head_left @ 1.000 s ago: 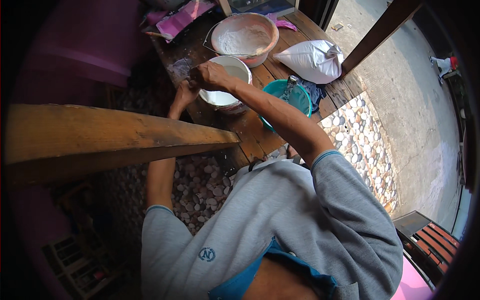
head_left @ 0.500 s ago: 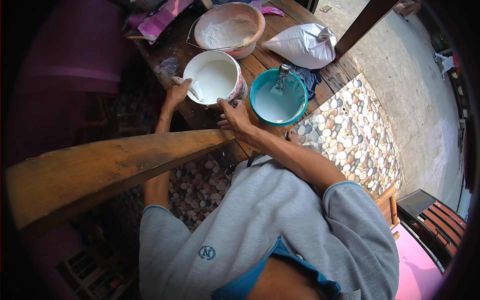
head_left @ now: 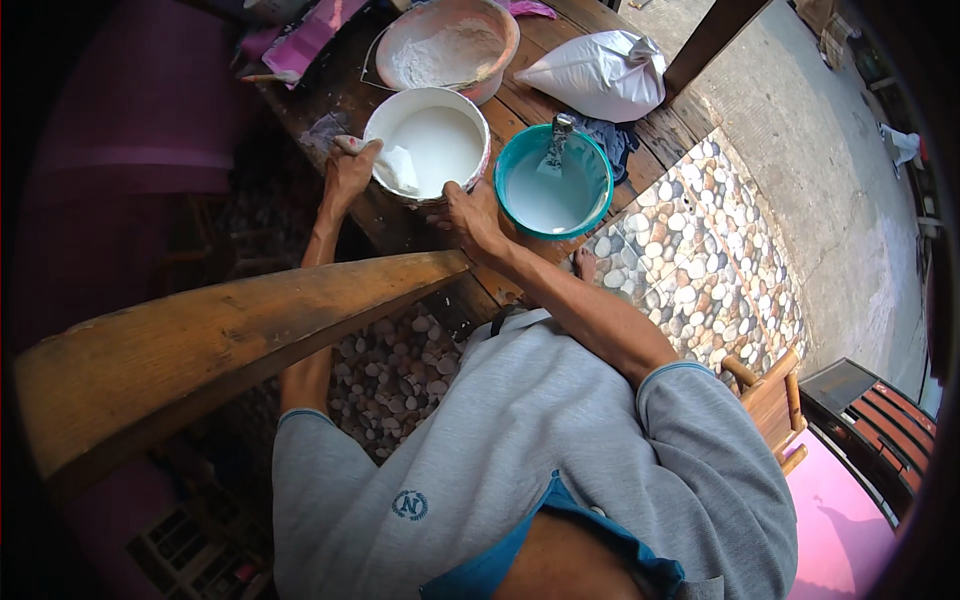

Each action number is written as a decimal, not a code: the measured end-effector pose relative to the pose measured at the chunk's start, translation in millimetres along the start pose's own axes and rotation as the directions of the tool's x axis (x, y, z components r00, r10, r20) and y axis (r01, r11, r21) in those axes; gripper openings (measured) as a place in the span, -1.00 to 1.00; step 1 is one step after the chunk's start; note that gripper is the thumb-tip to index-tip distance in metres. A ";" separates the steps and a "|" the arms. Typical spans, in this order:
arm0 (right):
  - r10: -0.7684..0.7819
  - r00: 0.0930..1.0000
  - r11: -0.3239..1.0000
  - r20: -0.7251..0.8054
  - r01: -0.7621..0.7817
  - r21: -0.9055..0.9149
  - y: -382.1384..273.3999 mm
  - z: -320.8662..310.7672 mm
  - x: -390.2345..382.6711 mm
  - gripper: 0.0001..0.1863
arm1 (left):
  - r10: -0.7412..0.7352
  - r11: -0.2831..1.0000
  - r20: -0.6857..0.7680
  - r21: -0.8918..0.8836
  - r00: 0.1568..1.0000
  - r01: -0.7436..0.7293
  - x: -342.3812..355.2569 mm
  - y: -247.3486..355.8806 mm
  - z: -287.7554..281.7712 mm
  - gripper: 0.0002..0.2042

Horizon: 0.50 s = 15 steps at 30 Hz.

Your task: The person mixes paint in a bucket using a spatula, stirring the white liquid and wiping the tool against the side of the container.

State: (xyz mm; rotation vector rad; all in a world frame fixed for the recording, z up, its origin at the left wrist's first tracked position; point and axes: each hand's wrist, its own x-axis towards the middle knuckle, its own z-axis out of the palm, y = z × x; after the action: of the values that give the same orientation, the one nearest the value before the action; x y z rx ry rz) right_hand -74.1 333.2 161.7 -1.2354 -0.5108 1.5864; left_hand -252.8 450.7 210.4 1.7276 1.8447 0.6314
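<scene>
Presently, a white bucket (head_left: 426,97) of white mixture is set on a wooden table (head_left: 515,108), its near rim gripped by the right hand (head_left: 472,215). Across its left rim, a white-coated tool (head_left: 400,170) is clasped in the left hand (head_left: 347,175), apart from the right. Alongside, a scraper (head_left: 557,142) is propped in a teal bucket (head_left: 607,190); a peach basin (head_left: 505,55) is seen beyond.

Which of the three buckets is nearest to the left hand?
The white bucket: the left hand holds a white tool at its rim. The teal bucket and pinkish bucket stand farther off.
</scene>
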 end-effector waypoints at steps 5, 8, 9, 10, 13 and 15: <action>0.104 0.994 0.991 -0.026 -0.102 0.088 -8.7 -3.5 -12.8 -0.56 | 0.075 0.995 0.051 0.069 0.996 -0.079 -4.5 27.7 -8.4 -0.58; 0.131 0.990 0.974 0.054 -0.138 0.178 -7.2 -6.2 -19.2 -0.59 | 0.095 0.988 0.015 0.123 0.995 -0.097 -13.2 36.9 -15.9 -0.60; 0.145 0.987 0.970 0.073 -0.156 0.188 -8.0 -6.9 -23.2 -0.60 | 0.097 0.987 0.035 0.123 0.995 -0.100 -17.2 42.3 -19.3 -0.60; 0.159 0.983 0.965 0.093 -0.175 0.197 -8.2 -6.9 -27.2 -0.61 | 0.097 0.987 0.054 0.123 0.994 -0.103 -20.3 46.5 -21.8 -0.60; 0.150 0.983 0.958 0.102 -0.170 0.229 -8.2 -4.6 -36.9 -0.62 | 0.105 0.984 0.051 0.143 0.993 -0.111 -26.4 52.1 -28.3 -0.62; 0.139 0.985 0.960 0.105 -0.160 0.231 -9.1 -5.5 -42.1 -0.62 | 0.157 0.970 0.051 0.179 0.986 -0.164 -31.6 61.8 -32.5 -0.64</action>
State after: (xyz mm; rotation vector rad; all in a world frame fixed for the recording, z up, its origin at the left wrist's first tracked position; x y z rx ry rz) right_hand -66.9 298.1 186.2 -1.0453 -0.2752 1.7794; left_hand -226.7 424.3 277.5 2.0105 1.7979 0.5004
